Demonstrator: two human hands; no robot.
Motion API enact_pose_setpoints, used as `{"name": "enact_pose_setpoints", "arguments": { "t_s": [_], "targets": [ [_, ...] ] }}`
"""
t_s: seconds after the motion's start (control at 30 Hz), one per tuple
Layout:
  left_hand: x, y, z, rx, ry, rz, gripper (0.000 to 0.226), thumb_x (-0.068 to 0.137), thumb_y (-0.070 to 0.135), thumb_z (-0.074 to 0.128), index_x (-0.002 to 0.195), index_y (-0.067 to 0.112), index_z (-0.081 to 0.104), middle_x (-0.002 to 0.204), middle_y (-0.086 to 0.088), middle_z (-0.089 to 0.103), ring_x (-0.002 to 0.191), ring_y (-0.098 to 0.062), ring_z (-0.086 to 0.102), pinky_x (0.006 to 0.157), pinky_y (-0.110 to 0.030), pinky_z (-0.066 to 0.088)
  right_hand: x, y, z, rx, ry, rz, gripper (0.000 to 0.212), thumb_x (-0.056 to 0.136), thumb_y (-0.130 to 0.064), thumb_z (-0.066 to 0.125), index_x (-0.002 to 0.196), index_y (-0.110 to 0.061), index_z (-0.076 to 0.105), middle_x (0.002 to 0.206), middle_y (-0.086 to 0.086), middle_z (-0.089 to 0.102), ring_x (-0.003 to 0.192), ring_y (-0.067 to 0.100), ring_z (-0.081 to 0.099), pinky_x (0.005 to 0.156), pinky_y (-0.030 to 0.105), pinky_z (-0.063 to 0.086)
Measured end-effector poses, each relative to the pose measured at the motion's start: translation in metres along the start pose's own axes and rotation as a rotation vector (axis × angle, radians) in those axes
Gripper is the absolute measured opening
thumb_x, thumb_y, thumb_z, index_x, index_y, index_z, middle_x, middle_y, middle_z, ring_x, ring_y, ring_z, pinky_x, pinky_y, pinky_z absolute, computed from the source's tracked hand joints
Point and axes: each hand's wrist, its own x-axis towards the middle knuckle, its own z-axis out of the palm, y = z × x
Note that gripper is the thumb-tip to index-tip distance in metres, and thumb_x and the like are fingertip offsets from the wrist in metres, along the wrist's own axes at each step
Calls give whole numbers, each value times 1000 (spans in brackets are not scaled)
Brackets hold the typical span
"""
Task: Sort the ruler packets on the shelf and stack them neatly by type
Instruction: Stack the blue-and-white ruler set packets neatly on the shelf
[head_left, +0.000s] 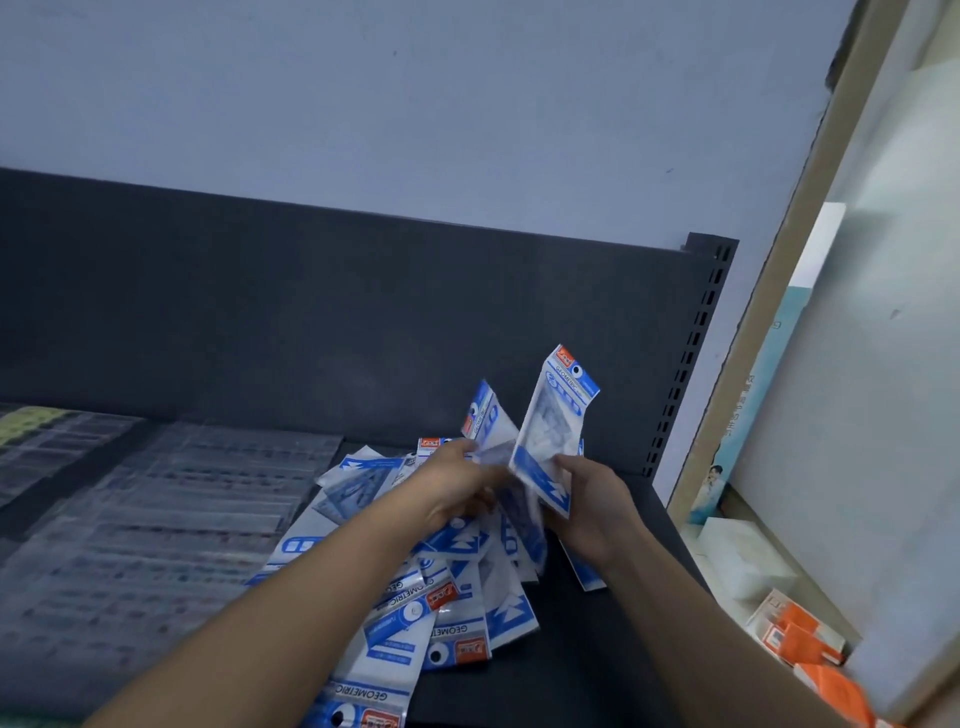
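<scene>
Slippage is what I am worrying about first: both hands are working over a loose heap of glossy blue-and-white plastic ruler packets. The slick sleeves are overlapping at all angles, so pulling one free could be dragging its neighbours towards the front edge of the dark grey metal shelf and off it. Mixing is my second worry, since the packets are looking alike in this blur and I am not managing to read which type is which.

The right hand is pinching the lower edge of one blue-and-white packet labelled GEOMETRIC, holding it upright above the heap with its hang tab pointing up. The left hand is curling round a second, similar packet, which is sticking up just beside the first; blur is hiding how firmly. The heap is lying directly beneath both hands, at the right end of the shelf. Flat rows of clear-sleeved long rulers are lying to the left, and small orange-and-white boxes are sitting on a ledge to the right
</scene>
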Motion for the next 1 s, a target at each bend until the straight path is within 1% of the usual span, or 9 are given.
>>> {"name": "enact_pose_setpoints", "arguments": {
  "t_s": [0.13,0.23,0.43,0.57,0.67,0.77,0.83,0.93,1.0],
  "targets": [
    [-7,4,6,45,61,124,20,79,13,77,88,16,60,69,-5,63,52,-16,49,47,-24,36,-5,-7,-3,39,-102,12,38,97,-16,41,129,-1,54,122,25,61,98,36,62,93,49,48],
    [-7,9,5,34,167,182,37,77,5,78,104,14,54,87,-5,66,60,-14,58,41,-21,42,-5,-10,-6,11,-146,-26,35,97,-17,42,127,-3,54,125,25,61,113,41,60,95,52,49],
    [1,13,-5,219,168,192,32,87,3,61,111,23,53,94,-4,66,79,-18,62,65,-30,51,-6,-13,-17,-532,-35,-287,13,96,-10,54,99,1,62,95,23,68,79,27,66,77,45,54],
    [-3,15,-1,253,84,250,33,91,-2,51,115,20,58,80,1,64,69,-9,55,59,-20,42,-6,-8,-24,-715,45,-422,7,92,-7,62,98,-6,60,87,15,72,77,26,69,75,44,56],
    [1,11,-10,442,178,256,41,90,-2,42,122,16,61,93,0,71,82,-14,61,75,-27,47,-5,-10,-27,-735,121,-471,27,90,-5,61,110,-20,52,91,2,72,77,18,71,68,39,59],
    [0,9,-34,1023,342,165,36,95,22,47,130,19,54,129,-4,60,119,-25,54,99,-37,44,3,-11,-42,-953,326,-515,27,90,-9,57,113,-21,51,104,3,66,85,18,63,74,38,54],
    [-1,2,-54,1290,308,1,57,90,55,46,136,21,44,143,-5,48,129,-28,45,105,-46,37,4,-11,-50,-1147,378,-432,26,91,-14,55,116,-19,51,109,4,65,88,20,58,74,33,47],
    [-4,-9,-66,1293,117,-183,109,69,90,36,152,22,16,156,-3,30,140,-28,33,111,-47,32,4,-7,-48,-1616,427,-380,42,89,-24,58,130,-20,49,129,6,55,115,26,49,92,35,42],
    [-7,-13,-64,1288,111,-119,112,66,91,41,152,24,16,155,-1,32,140,-26,35,110,-43,34,3,0,-31,-1739,406,-468,42,91,-31,56,132,-25,50,133,2,51,123,24,44,100,37,38]
  ]
}}
